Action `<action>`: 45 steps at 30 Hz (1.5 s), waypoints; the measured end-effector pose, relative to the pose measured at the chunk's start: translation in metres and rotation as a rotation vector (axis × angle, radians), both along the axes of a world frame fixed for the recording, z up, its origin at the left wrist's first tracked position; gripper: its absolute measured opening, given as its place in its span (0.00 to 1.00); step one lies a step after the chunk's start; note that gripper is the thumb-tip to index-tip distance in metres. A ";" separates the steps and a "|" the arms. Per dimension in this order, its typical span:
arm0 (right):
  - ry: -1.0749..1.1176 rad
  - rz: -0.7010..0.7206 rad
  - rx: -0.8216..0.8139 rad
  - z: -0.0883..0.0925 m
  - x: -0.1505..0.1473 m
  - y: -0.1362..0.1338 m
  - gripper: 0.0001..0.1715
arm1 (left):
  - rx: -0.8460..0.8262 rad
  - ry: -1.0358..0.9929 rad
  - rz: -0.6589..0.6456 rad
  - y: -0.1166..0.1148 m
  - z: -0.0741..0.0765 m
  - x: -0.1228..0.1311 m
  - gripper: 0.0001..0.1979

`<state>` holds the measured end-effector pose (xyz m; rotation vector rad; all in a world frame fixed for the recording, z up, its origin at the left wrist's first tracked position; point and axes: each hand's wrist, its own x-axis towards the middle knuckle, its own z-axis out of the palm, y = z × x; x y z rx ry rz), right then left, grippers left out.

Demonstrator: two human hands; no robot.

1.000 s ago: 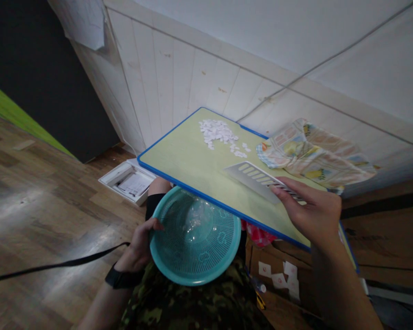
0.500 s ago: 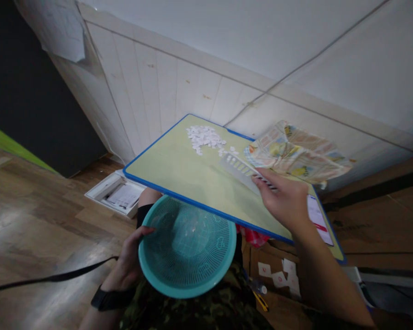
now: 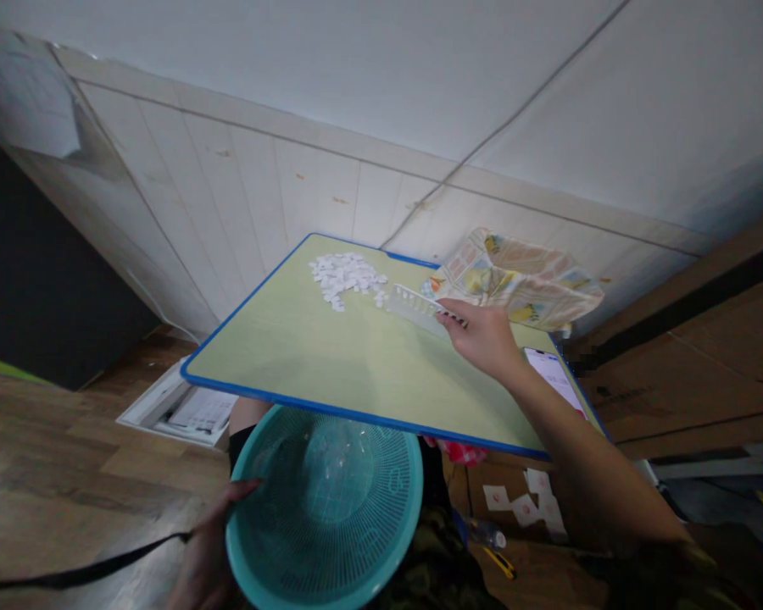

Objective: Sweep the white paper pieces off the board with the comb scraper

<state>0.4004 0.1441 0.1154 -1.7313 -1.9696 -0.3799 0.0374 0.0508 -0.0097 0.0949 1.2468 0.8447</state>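
My left hand point(image 3: 213, 542) grips the left rim of a turquoise plastic colander point(image 3: 331, 542), which rests on my lap below the table edge. The thumb lies over the rim; the other fingers are hidden behind it. My right hand point(image 3: 480, 335) is closed on one end of a white slotted plastic piece point(image 3: 416, 312), held over the low table point(image 3: 280, 356) with its far end close to a few small white pieces. Left of it, a pile of small white flat pieces point(image 3: 347, 275) lies toward the table's back edge.
A patterned cloth container point(image 3: 515, 275) stands at the table's back right, with a phone point(image 3: 554, 377) near the right edge. On the floor are an open white box point(image 3: 184, 413) at left, and white cards point(image 3: 525, 508), a clear bottle point(image 3: 487, 534) and a yellow cutter point(image 3: 501, 562) at right.
The view has shifted, so the table sits lower and further left. My right hand and the slotted piece have moved closer to the small white pieces. My left hand still grips the colander.
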 end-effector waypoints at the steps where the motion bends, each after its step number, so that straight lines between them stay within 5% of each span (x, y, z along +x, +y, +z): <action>1: 0.031 -0.012 0.017 0.001 0.004 0.008 0.16 | -0.017 -0.005 -0.008 0.000 0.000 0.001 0.04; 8: 0.071 0.027 -0.026 -0.003 0.003 0.047 0.17 | 0.019 0.096 0.032 0.001 -0.002 0.006 0.04; 18: 0.049 0.056 -0.058 0.013 0.007 0.046 0.17 | -0.036 0.026 -0.007 -0.001 -0.005 0.000 0.01; 26: 0.173 0.068 -0.042 -0.007 0.018 0.042 0.16 | -0.036 0.034 0.020 -0.002 -0.010 -0.001 0.22; 30: 0.135 -0.058 -0.005 -0.007 0.028 0.048 0.17 | -0.035 -0.004 0.021 -0.001 -0.007 0.000 0.26; 34: 0.043 -0.145 -0.044 -0.012 0.033 0.053 0.18 | -0.052 0.038 0.023 -0.001 -0.005 0.000 0.22; 39: 0.114 0.003 -0.060 -0.010 0.026 0.041 0.17 | 0.008 -0.003 0.016 -0.003 -0.011 -0.004 0.06; 45: 0.211 0.144 -0.070 0.001 0.016 0.032 0.16 | 0.002 -0.056 -0.009 -0.003 -0.007 -0.003 0.04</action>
